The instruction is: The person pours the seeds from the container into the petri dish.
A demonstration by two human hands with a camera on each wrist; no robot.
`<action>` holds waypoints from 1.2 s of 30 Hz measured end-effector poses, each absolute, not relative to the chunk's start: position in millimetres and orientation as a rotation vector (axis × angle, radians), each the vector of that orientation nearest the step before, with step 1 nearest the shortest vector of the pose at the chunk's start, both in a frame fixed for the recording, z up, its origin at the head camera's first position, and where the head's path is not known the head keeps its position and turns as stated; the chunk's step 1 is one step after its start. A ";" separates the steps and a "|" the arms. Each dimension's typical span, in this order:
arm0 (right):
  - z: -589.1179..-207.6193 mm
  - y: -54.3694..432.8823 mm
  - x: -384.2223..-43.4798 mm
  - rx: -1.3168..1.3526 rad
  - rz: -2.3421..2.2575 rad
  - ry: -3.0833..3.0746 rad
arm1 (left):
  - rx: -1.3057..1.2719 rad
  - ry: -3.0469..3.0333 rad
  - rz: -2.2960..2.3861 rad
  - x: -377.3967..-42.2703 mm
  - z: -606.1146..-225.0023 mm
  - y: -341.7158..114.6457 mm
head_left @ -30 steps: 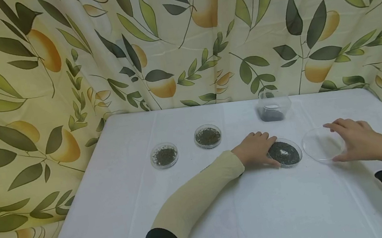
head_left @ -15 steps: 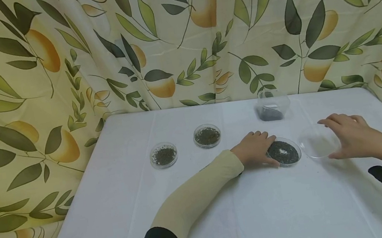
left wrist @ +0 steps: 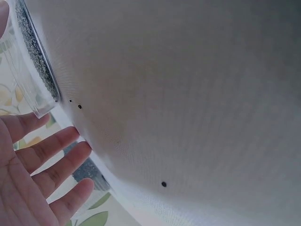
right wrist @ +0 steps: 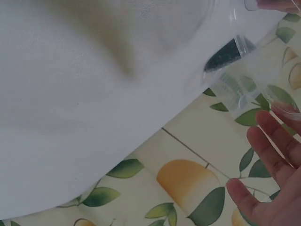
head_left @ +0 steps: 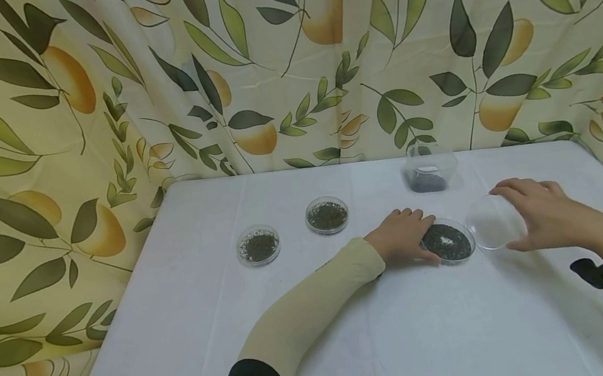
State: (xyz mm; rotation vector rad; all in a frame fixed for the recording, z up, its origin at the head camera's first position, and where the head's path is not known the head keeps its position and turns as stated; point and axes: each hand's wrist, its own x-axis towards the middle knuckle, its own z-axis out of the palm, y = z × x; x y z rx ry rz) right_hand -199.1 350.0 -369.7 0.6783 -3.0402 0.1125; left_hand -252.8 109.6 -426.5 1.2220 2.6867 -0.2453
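Note:
My left hand (head_left: 401,236) holds a clear petri dish (head_left: 449,241) of dark granules between thumb and index finger, on the white table. In the left wrist view the index fingertip meets the wall of that dish (left wrist: 35,56), while the other fingers are spread. Just to the right, my right hand (head_left: 545,213) pinches a clear round lid (head_left: 494,223) by opposite edges, thumb in front and fingers behind. The lid is tilted, its left edge close beside the dish's right rim. In the right wrist view only part of the lid shows, at the top right.
Two more petri dishes (head_left: 258,246) with brownish-black granules stand to the left, the second dish (head_left: 327,215) a little farther back. A clear square tub (head_left: 430,172) with dark material sits at the table's back edge. Behind the table (head_left: 441,335) hangs a leaf-and-fruit patterned curtain (head_left: 287,75).
My right hand has moved left and slightly up with the lid, bringing it closer to the dish and tilting it. My left hand and its dish have stayed in place.

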 end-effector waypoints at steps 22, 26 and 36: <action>-370.0 314.3 -204.3 0.822 0.187 -3.042 | 1.222 2.700 -0.265 -252.2 -425.5 110.6; -371.9 307.1 -204.2 0.841 0.174 -3.059 | 1.223 2.708 -0.288 -252.4 -426.0 110.8; -380.5 301.0 -206.4 0.889 0.068 -3.030 | 1.230 2.719 -0.325 -253.0 -428.4 111.3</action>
